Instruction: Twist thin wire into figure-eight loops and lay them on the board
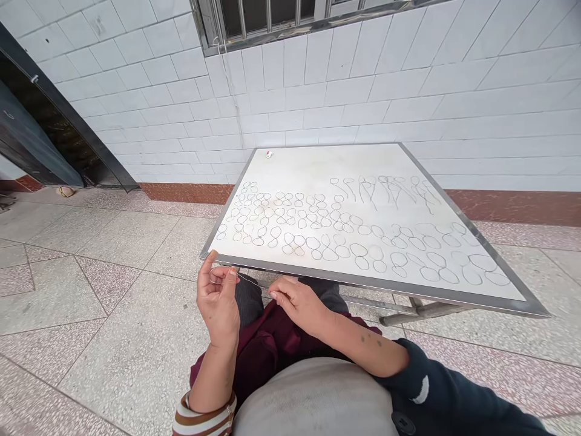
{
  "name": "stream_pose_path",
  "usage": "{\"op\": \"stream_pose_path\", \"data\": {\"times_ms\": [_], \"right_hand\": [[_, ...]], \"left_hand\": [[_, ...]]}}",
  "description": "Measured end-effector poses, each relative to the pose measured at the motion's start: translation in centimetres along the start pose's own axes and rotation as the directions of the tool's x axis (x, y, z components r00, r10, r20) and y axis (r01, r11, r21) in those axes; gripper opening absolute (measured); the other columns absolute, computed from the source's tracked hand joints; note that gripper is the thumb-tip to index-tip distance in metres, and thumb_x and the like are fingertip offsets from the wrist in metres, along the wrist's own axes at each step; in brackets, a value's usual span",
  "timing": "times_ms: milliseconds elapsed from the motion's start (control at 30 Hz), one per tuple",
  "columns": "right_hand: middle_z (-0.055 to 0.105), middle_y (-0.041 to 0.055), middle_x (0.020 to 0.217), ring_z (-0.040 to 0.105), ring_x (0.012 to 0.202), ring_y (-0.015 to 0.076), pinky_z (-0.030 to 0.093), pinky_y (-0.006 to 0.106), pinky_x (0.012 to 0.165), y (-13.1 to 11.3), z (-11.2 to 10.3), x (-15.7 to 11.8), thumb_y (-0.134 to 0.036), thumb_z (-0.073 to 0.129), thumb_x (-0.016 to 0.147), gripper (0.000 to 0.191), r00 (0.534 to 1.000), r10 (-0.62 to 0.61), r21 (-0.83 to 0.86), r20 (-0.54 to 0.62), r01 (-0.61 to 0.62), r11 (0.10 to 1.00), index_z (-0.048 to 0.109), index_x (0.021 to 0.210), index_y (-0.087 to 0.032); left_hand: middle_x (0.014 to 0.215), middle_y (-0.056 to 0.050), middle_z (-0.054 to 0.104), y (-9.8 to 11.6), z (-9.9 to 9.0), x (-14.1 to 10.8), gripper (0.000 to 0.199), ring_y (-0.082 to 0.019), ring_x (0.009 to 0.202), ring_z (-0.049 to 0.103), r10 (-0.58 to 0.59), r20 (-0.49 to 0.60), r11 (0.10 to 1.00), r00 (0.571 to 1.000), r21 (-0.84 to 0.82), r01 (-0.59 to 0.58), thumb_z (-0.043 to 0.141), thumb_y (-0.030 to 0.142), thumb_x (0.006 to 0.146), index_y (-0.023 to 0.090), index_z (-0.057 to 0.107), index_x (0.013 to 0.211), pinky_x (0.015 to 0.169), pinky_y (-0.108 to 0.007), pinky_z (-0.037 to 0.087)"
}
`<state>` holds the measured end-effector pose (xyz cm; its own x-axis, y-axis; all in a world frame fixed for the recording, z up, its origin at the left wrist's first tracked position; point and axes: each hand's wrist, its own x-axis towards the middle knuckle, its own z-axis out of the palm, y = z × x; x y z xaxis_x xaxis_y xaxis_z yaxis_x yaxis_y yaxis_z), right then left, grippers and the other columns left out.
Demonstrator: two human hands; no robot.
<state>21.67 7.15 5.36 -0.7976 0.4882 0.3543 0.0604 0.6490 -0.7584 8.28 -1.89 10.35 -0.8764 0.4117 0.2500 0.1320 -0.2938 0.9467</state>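
A thin, pale wire [254,282] runs between my two hands, just off the table's near edge and above my lap. My left hand [220,303] pinches it between thumb and fingers, with the index finger raised; part of the wire curves round inside the fingers. To the right, my right hand [302,303] has its fingertips closed on the other stretch of wire. Many thin wire loops [358,250] lie in rows across the white tabletop [295,166], several of them in touching pairs. Farther back on the right are loops with long tails [394,188].
The table's grey metal rim [363,283] stands close before me. A small white and red object [269,154] sits at its back left corner. Behind is a tiled wall [318,103] with a barred window [281,18]; a dark doorway [49,121] opens at left.
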Motion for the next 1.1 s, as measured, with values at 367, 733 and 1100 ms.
{"op": "stream_pose_path", "data": {"times_ms": [367, 733, 1100], "right_hand": [[0.068, 0.0055, 0.09, 0.061, 0.086, 0.0197, 0.049, 0.033, 0.077, -2.4, 0.2, 3.5, -0.024, 0.049, 0.097, 0.013, 0.988, -0.143, -0.148, -0.063, 0.133, 0.98, 0.062, 0.099, -0.02], [0.063, 0.0041, 0.078, 0.053, 0.071, 0.0177, 0.044, 0.03, 0.064, -0.4, 0.0, 3.0, -0.016, 0.04, 0.099, 0.024, 0.936, -0.345, -0.351, -0.076, 0.299, 0.887, 0.062, 0.09, -0.019], [0.061, 0.0004, 0.073, 0.048, 0.064, 0.0144, 0.043, 0.027, 0.063, 2.6, -2.0, 3.2, -0.017, 0.041, 0.099, 0.021, 0.918, -0.393, -0.393, -0.044, 0.346, 0.852, 0.06, 0.091, -0.019]], "left_hand": [[0.077, 0.002, 0.059, -0.3, 0.6, -1.5, 0.057, -0.01, 0.073, 0.058, -0.089, 0.16, 0.996, 0.983, 0.02, 0.087, 0.069, 0.025, 0.08, 0.023, 0.051, 0.133, 0.078, -0.025, 0.05], [0.078, 0.002, 0.061, -0.5, 1.1, -1.4, 0.058, -0.011, 0.075, 0.058, -0.181, 0.233, 0.983, 0.955, 0.077, 0.168, 0.072, 0.029, 0.078, 0.025, 0.053, 0.133, 0.081, -0.024, 0.05], [0.073, 0.003, 0.062, -2.4, 3.1, 0.0, 0.066, -0.011, 0.07, 0.058, -0.304, 0.247, 0.949, 0.92, 0.165, 0.269, 0.078, 0.037, 0.071, 0.025, 0.055, 0.132, 0.074, -0.022, 0.052]]}}
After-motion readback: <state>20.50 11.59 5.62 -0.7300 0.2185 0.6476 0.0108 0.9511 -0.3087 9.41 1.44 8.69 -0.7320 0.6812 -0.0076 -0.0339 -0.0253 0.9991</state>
